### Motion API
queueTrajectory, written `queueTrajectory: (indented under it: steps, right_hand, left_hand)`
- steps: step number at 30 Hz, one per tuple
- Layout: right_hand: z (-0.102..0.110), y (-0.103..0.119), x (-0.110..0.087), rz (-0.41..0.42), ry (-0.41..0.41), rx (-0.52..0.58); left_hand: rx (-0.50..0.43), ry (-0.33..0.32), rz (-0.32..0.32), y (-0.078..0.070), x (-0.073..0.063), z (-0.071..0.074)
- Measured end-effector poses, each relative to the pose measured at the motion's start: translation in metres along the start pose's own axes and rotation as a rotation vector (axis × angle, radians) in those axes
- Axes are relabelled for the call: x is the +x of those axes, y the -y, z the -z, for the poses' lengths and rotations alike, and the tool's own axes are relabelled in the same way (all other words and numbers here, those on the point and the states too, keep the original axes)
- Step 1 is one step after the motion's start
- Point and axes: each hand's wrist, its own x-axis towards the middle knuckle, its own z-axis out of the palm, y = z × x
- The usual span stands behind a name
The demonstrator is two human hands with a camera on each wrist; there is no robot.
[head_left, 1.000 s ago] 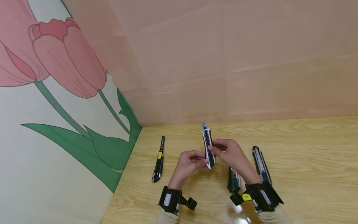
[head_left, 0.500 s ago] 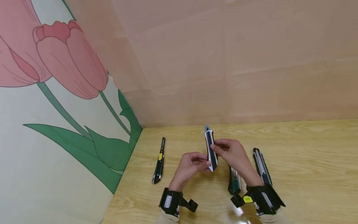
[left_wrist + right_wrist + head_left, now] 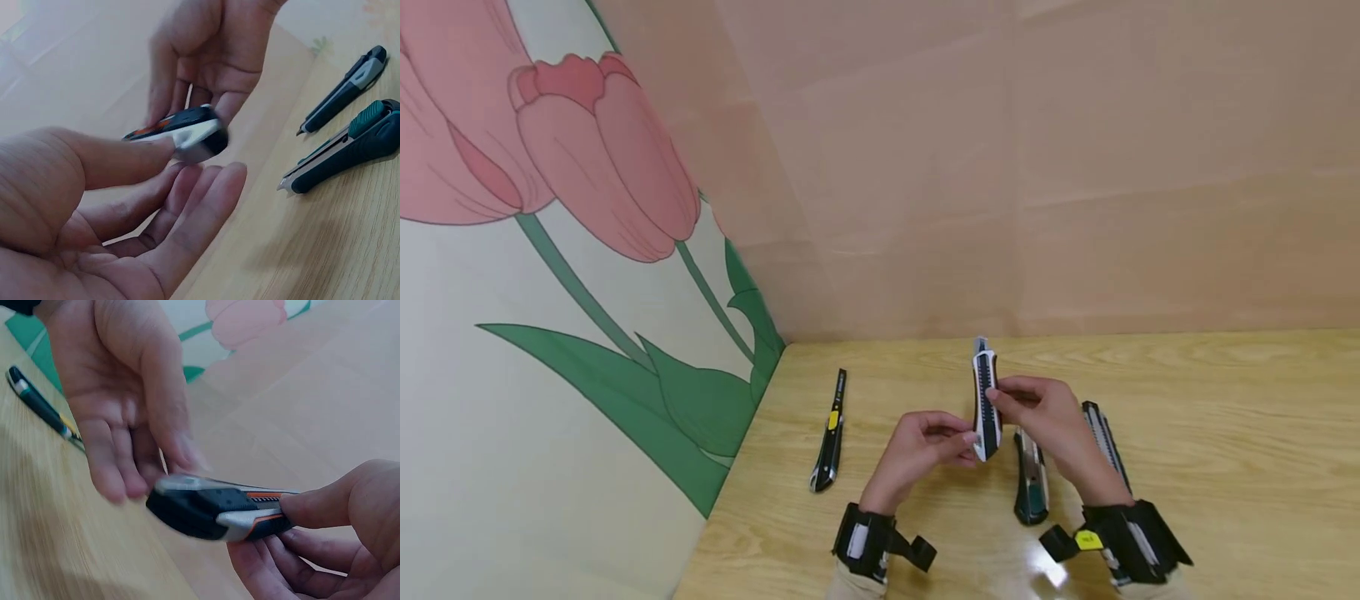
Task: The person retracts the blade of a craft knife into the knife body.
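Note:
A white and black utility knife is held up over the table, its blade end pointing toward the far edge. My right hand pinches it at mid-length, thumb on the face with the slider track. At the near end, my left hand holds its corner between thumb and bent fingers. Orange trim shows along the utility knife's body in the right wrist view. From the left wrist, the left thumb overlaps the white end, with the fingers curving underneath.
On the wooden table, a black cutter with a yellow slider lies to the left. A green utility knife and a grey-black cutter lie by the right forearm, which partly covers the latter. A tulip-printed wall stands at left.
Both hands and the utility knife have shifted to the right in the head view. The left thumb now sits closer to the knife's edge. The cutters on the table stay where they were.

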Motion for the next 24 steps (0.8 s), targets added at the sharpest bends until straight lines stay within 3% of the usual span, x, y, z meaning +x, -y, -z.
queueTrajectory:
  steps: [7,14,24]
  right_hand:
    - [0.044,-0.015,-0.009,-0.050,-0.035,-0.094]
    - [0.093,-0.042,-0.017,-0.156,-0.046,-0.205]
    - [0.132,-0.075,-0.029,-0.244,0.006,-0.255]
  left_hand:
    - [-0.002,-0.048,-0.005,-0.005,-0.004,0.010]
    - [0.012,-0.044,-0.009,-0.007,-0.005,0.019]
    - [0.056,-0.066,0.000,-0.002,-0.006,0.026]
